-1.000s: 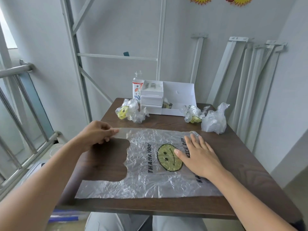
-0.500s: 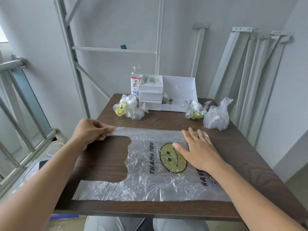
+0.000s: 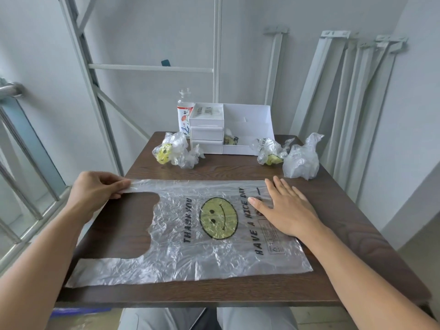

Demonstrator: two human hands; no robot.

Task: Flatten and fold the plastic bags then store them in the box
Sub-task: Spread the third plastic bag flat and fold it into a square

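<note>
Fingers (image 3: 120, 185) of the left hand (image 3: 95, 194) are pinching a handle of the spread bag (image 3: 202, 246), frame centre; the right hand (image 3: 288, 210) is pressing it flat on the worktop (image 3: 357, 222), fingers straight. Folding is waiting, as are three crumpled bags (image 3: 173, 151) by the box (image 3: 247, 120), upper centre.

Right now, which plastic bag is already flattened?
The smiley-face bag spread out nearest you; the other bags, beside the white box, are crumpled.
</note>
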